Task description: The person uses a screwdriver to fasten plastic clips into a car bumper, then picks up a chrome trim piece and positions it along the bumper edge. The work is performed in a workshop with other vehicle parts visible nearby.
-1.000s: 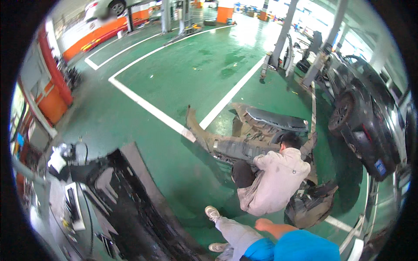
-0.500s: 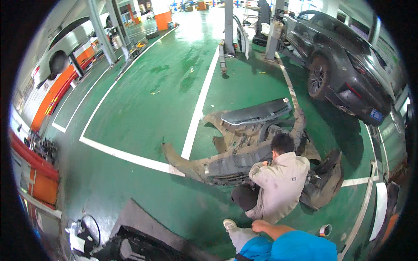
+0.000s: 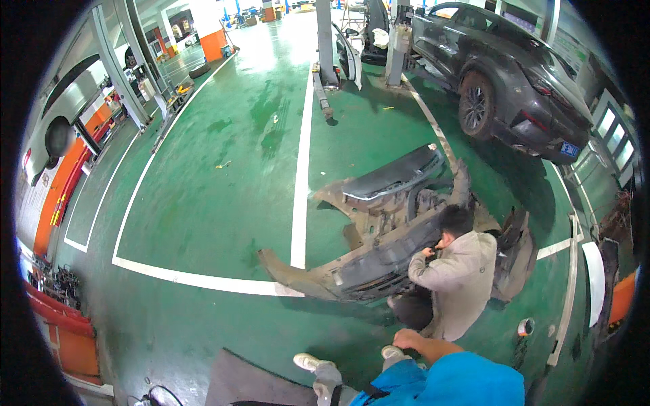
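My right hand (image 3: pixel 407 339) hangs above my right shoe, at the end of a bare forearm below a bright blue sleeve (image 3: pixel 467 379). Its fingers are curled closed; whatever they hold, if anything, is hidden. My left hand is out of sight. Just ahead, a co-worker (image 3: pixel 460 277) in a beige jacket crouches with hands raised close to the head, around something small and dark. In front of this person lies a dirty, dark car bumper (image 3: pixel 379 267), with a dark, flat panel (image 3: pixel 396 176) among the parts behind it.
Green floor with white lines spreads around. A dark grey car (image 3: pixel 508 81) stands back right, near lift posts (image 3: pixel 326 47). A small round can (image 3: pixel 525 327) sits at right, by a long strip (image 3: pixel 569 291). A grey mat (image 3: pixel 254 382) lies at lower left.
My view has shifted, and both my shoes now show. The floor parts and the co-worker appear a little further right. My right hand stays curled closed near my leg.
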Demonstrator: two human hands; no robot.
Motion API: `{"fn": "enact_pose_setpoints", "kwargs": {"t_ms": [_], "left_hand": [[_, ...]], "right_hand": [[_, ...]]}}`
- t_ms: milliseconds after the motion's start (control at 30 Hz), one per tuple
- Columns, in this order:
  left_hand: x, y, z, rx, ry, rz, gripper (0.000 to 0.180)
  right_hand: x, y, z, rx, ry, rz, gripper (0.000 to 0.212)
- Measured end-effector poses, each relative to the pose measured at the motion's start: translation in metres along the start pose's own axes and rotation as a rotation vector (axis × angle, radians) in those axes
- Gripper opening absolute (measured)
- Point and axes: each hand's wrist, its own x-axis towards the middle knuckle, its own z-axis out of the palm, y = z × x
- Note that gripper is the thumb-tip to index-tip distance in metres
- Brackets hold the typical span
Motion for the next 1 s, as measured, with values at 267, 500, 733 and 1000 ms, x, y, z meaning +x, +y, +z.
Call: {"fn": "enact_pose_setpoints", "kwargs": {"t_ms": [267, 500, 733, 1000], "left_hand": [[0.059, -0.012, -0.279, 0.151, 0.035, -0.067, 0.039], [0.231, 0.225, -0.482, 0.462, 0.18, 0.163, 0.049], [0.353, 0.269, -0.558, 0.747, 0.085, 0.598, 0.04], [0.451, 0.341, -0.598, 0.43, -0.176, 0.093, 0.032]], "right_hand": [[0.043, -0.125, -0.009, 0.217, -0.052, 0.402, 0.033], [0.121, -0.208, -0.022, 0.429, 0.048, 0.489, 0.03], [0.305, -0.286, -0.085, 0.528, 0.205, 0.459, 0.025], [0.417, -0.409, -0.328, 0.779, 0.412, 0.366, 0.036]]}}
